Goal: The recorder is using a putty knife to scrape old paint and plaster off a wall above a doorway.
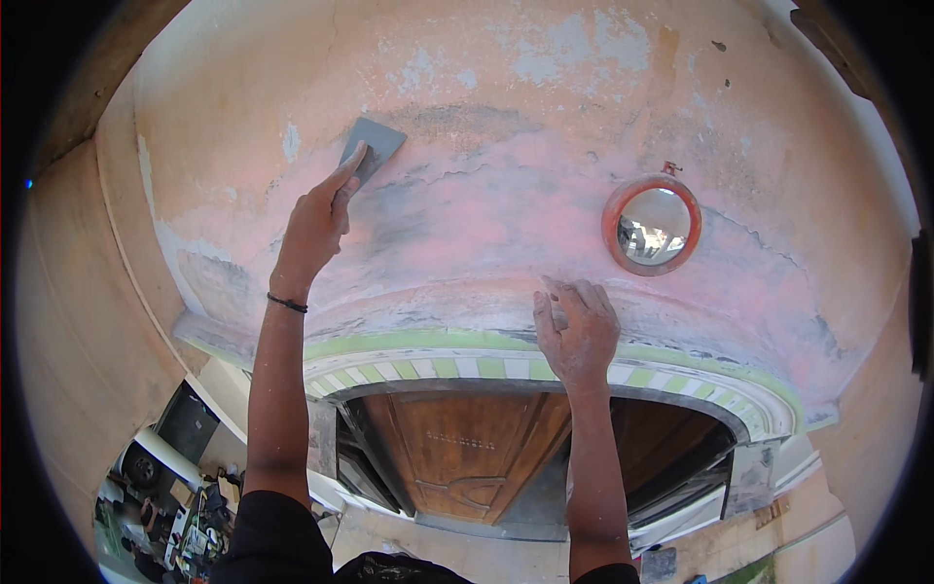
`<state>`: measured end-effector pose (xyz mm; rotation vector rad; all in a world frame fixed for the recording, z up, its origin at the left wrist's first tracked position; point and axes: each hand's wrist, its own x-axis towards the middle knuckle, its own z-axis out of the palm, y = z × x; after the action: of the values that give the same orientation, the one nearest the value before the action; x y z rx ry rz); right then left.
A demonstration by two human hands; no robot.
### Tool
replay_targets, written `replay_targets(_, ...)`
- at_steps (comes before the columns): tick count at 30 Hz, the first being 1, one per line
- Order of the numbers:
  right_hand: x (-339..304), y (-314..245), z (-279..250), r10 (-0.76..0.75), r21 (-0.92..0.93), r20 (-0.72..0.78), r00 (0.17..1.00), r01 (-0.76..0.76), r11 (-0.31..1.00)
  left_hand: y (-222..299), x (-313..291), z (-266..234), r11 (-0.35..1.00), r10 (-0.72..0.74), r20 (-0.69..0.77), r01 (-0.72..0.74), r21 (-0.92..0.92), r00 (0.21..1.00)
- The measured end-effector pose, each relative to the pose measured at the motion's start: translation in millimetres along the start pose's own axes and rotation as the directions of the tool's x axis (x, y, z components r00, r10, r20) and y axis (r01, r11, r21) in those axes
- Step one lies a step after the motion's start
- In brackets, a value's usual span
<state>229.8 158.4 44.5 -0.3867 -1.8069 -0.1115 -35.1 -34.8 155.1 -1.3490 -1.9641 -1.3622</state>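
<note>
My left hand [314,234] is raised against the wall and grips a flat grey putty spreader [380,144], thumb along its face. The blade lies on or very near the wall [486,204], which is patched with pink and grey filler. Lower and to the right, my right hand [581,336] holds nothing; its dusty fingers are apart and slightly bent, reaching to the curved ledge [457,302] above the doorway. Whether its fingertips press on the ledge is hard to make out.
A round convex mirror with a red rim [610,229] is fixed to the wall at the right. Below the ledge runs green-and-white moulding [443,368] over a brown wooden door [457,453]. Far below left are a vehicle wheel [142,467] and cluttered items.
</note>
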Motion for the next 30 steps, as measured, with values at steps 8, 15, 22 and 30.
replay_targets(8,2.5,-15.6,4.9,-0.035,-0.194,0.020,0.999,0.038,0.980,-14.2,50.2,-51.2,0.994,0.061,0.041,-0.065,0.085,0.997)
replay_targets(15,-4.8,3.1,6.6,-0.069,-0.150,-0.026,0.997,0.064,0.987,110.0,162.4,27.9,0.770,0.619,-0.020,-0.602,0.211,0.785)
replay_targets(22,-4.7,-0.3,-0.1,-0.057,-0.154,0.036,0.998,0.062,0.986,-0.1,64.3,-34.4,0.871,0.354,0.099,-0.366,0.327,0.930)
replay_targets(30,-10.3,-6.1,-13.1,-0.191,-0.173,0.320,0.928,0.255,0.951,130.5,144.7,22.9,0.844,0.475,0.018,-0.461,0.273,0.880)
